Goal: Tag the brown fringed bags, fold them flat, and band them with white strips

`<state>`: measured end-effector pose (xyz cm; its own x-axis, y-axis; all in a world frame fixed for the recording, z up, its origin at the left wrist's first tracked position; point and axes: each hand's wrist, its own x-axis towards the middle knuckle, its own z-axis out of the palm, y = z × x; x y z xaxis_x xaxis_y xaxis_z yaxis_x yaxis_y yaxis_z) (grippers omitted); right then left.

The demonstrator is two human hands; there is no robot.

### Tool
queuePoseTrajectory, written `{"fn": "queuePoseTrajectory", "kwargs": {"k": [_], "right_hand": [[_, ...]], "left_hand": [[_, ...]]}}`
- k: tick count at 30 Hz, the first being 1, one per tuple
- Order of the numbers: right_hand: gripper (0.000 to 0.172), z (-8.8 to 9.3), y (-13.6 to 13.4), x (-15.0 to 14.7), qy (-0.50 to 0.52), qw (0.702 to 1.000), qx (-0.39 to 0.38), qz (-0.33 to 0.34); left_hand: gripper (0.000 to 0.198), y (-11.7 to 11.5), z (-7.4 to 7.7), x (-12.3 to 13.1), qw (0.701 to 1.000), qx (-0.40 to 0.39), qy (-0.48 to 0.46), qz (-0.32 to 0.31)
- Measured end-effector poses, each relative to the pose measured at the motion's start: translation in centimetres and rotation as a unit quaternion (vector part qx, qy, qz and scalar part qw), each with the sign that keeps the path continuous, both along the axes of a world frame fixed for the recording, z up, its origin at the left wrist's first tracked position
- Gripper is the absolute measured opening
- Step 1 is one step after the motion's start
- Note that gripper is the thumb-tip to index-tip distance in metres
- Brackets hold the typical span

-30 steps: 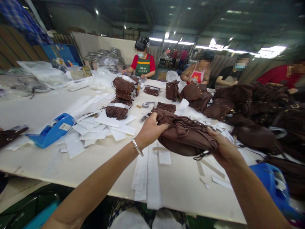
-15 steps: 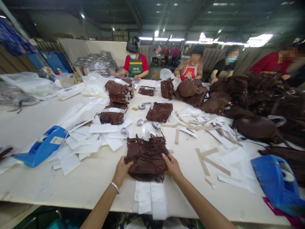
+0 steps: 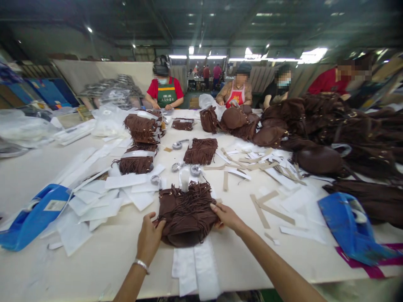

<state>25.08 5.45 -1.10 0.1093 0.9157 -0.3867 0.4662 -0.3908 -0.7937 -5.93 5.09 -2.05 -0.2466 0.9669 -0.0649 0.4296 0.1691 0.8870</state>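
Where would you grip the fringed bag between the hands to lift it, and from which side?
Probably by its two side edges, one hand from each side. The bag lies flat on the table, fringe up, too wide for one hand; the left hand and right hand touch it at those edges.

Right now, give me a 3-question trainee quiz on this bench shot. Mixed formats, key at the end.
1. True or false: only the right hand touches the fringed brown bag.
2. What lies under the bag's near edge? A) white strips B) scissors C) a red cloth
3. Which wrist wears the bracelet?

Key
1. False: the left hand holds its other side.
2. A
3. Left
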Motion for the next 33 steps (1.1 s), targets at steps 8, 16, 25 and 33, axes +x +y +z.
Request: {"fn": "queuePoseTrajectory", "kwargs": {"k": [8, 16, 25, 33], "right_hand": [[0.031, -0.3, 1.7, 2.4, -0.189, 0.981, 0.021, -0.032], [0.032, -1.6, 3.9, -0.1, -0.172, 0.981, -0.011, -0.091], [0.010, -1.2, 3.2, 3.9, -0.098, 0.986, -0.014, -0.131], [0.034, 2.2, -2.1, 14.4, -0.186, 0.964, -0.020, -0.190]], "left_hand": [[0.057, -3.6, 4.1, 6.6, 0.843, 0.257, 0.376, -0.285], [0.063, -4.6, -1.2, 6.7, 0.789, 0.266, 0.468, -0.296], [0.078, -5.0, 0.5, 6.8, 0.763, 0.211, 0.511, -0.333], [0.078, -4.3, 1.1, 7.1, 0.711, 0.194, 0.562, -0.375]]}}
